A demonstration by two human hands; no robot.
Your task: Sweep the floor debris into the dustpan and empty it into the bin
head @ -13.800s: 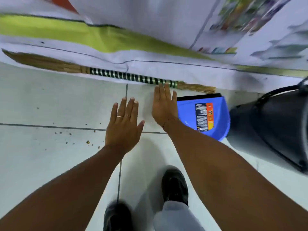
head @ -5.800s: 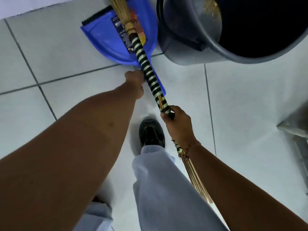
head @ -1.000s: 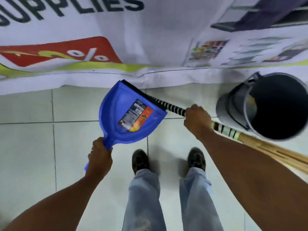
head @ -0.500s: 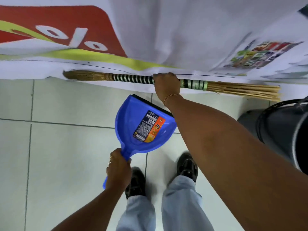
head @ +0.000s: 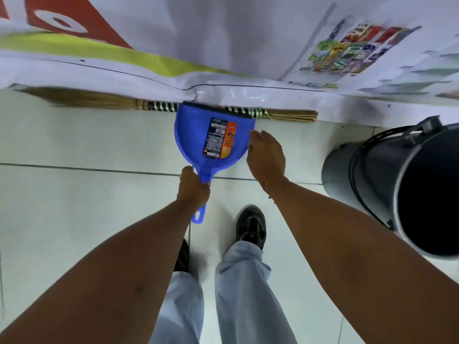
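Now the left hand (head: 192, 188) is closed around the handle of the blue dustpan (head: 213, 139), whose black lip sits against, or just over, the striped handle of the stick broom (head: 159, 106) lying along the foot of the printed banner (head: 223, 45). The right hand (head: 265, 155) is empty, fingers loosely spread, just beside the pan's right edge; whether it touches the plastic cannot be told. The pan's inside looks clean apart from its label, and no debris shows on the tiles in view, so this reads as putting the tools away after emptying.

To do it well, the pan should go down flat and low, lip toward the banner, with the right hand steadying the rim so that it neither rocks nor knocks the broom along the floor. The grip on the handle should let go only once the pan rests by its own weight.

The floor (head: 74, 207) is pale glossy tile with dark grout lines, smooth enough for light plastic to slide. The grey bin (head: 397, 184) stands open well to the right, clear of the pan. The person's dark shoes (head: 250, 227) stand close behind it, so room to step is tight.
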